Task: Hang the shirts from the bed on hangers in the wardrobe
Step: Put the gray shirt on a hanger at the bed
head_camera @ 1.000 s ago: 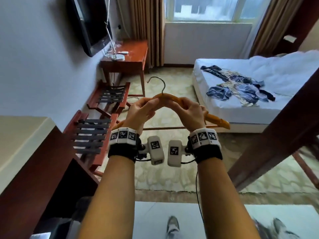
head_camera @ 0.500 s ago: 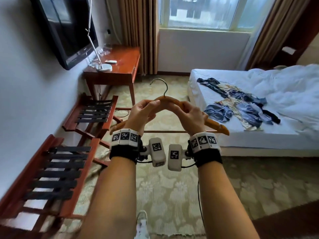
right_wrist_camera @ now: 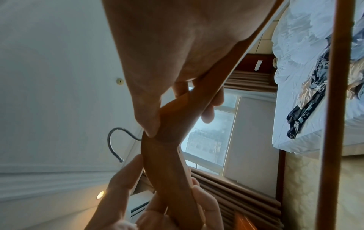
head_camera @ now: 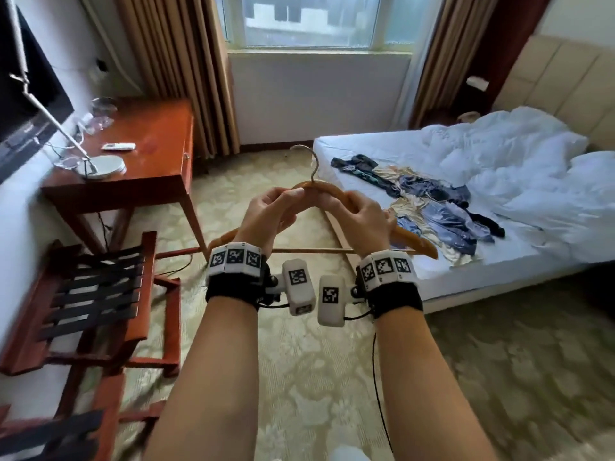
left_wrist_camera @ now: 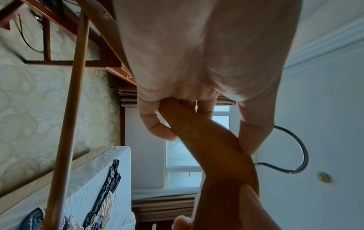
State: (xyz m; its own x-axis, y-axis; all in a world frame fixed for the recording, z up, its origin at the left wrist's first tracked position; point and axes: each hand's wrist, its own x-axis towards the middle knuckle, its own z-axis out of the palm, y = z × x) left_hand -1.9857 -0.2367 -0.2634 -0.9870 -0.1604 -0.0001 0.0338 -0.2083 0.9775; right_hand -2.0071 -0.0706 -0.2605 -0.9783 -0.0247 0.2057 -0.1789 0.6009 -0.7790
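Behind both hands (head_camera: 273, 217) (head_camera: 367, 221), much of the hanger (head_camera: 321, 189).

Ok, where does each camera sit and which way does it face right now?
Head: worn on the head, looks down and forward at the bed; both forearms, left hand and right hand show.
Left wrist: looks along the left hand's fingers at the hanger.
Right wrist: looks along the right hand's fingers at the same hanger, window beyond.
Shared: all three see the hanger, and the shirts on the bed.
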